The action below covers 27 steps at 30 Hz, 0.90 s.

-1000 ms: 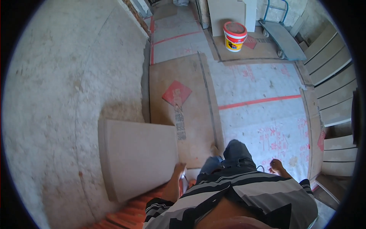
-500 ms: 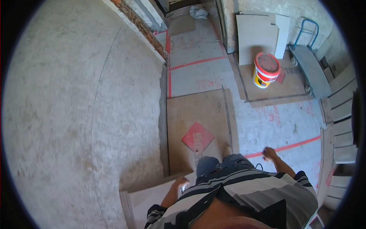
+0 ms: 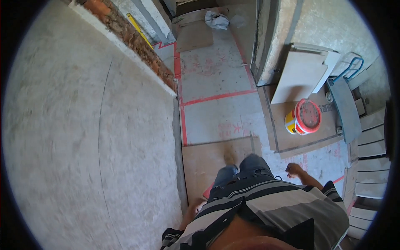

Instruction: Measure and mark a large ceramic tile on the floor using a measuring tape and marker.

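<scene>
Right hand: your right hand (image 3: 294, 170) is out to your side over the pale floor covering (image 3: 318, 164); its fingers look curled, but you cannot tell whether it is fully closed or has something in it.
Left hand: your left hand (image 3: 197, 205) is low beside the grey wall (image 3: 137, 137), partly cut off by your shirt (image 3: 271, 204); a pale patch shows at its fingers, and you cannot tell whether it is gripping anything.
Bucket: the red and yellow bucket (image 3: 303, 118) stands on brown cardboard (image 3: 274, 127), ahead of your right hand and slightly to its right, well apart from it. Your right hand is the nearer one. The bucket's long axis looks upright, with the red-rimmed lid on top; the lens makes it lean.
Around the bucket: boards (image 3: 298, 77) lean on the wall behind it, and a flat cart (image 3: 347, 112) with a blue handle stands to its right.
Compared with half a second ago: the bucket sits lower in your view, closer to your right hand; the pale board by your left hand is out of sight, and a yellow strip (image 3: 139, 31) shows at upper left.
</scene>
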Available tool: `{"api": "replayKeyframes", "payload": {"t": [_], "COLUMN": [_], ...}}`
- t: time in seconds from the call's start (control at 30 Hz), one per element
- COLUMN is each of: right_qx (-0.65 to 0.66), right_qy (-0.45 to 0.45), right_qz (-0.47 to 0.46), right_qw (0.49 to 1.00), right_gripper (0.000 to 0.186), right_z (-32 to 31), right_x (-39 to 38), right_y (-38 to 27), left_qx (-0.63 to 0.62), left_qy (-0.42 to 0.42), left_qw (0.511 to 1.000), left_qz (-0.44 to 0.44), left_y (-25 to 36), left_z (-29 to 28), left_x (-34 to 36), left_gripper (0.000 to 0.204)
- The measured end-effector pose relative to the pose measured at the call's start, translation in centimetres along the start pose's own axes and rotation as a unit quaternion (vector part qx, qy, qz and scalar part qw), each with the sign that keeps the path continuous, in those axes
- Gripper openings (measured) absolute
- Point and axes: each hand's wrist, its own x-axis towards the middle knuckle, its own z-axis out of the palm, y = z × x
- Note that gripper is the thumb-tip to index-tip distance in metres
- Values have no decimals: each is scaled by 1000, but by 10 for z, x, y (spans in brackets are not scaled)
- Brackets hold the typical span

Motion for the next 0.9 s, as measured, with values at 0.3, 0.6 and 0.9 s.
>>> {"api": "replayKeyframes", "payload": {"t": [0.3,0.6,0.9], "right_qx": [93,-140,73], "right_qy": [3,209,143], "right_qz": [78,-388,-83], "right_qw": [993,887,984], "right_gripper": [18,17,13], "right_z": [-105,-339,-508], "right_x": [152,374,530], "right_y": [-145,-420,-571], "left_qx": [-171,-54,28], "left_qy": [125,-9,14], "left_qw": [970,992,999], "left_qz": [-119,-113,-42], "left_y": [156,203,95], "left_z": [-404,-522,-686], "left_x": [102,134,147], "left_gripper": [32,31,32]}}
